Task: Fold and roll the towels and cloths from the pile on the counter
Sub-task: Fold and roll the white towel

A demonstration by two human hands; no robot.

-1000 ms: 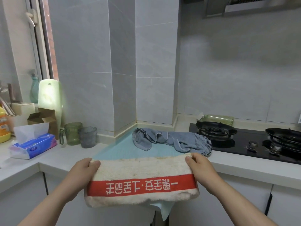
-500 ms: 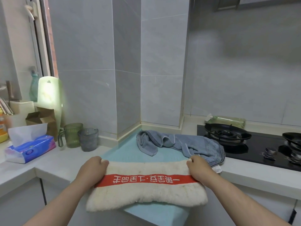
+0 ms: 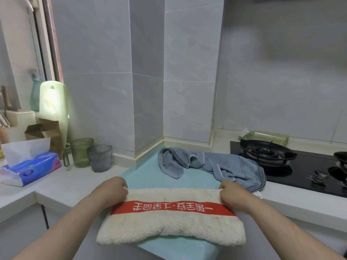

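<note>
A cream towel with a red printed band (image 3: pixel 169 220) lies folded on a light blue mat (image 3: pixel 148 177) at the counter's front edge, its near side hanging over the edge. My left hand (image 3: pixel 110 190) grips the towel's far left corner and my right hand (image 3: pixel 232 194) grips its far right corner. Behind it, a crumpled blue-grey towel (image 3: pixel 212 164) lies on the mat, its right end reaching the stove's edge.
A black gas stove (image 3: pixel 281 166) with burners sits at the right. Two cups (image 3: pixel 90 154) stand by the wall pillar. A tissue pack (image 3: pixel 28 166), a cardboard box and a pale green board are at the left. White counter (image 3: pixel 63 186) surrounds the mat.
Both hands carried the cream towel forward and laid it down on the mat; it now rests flatter, with the red band facing up.
</note>
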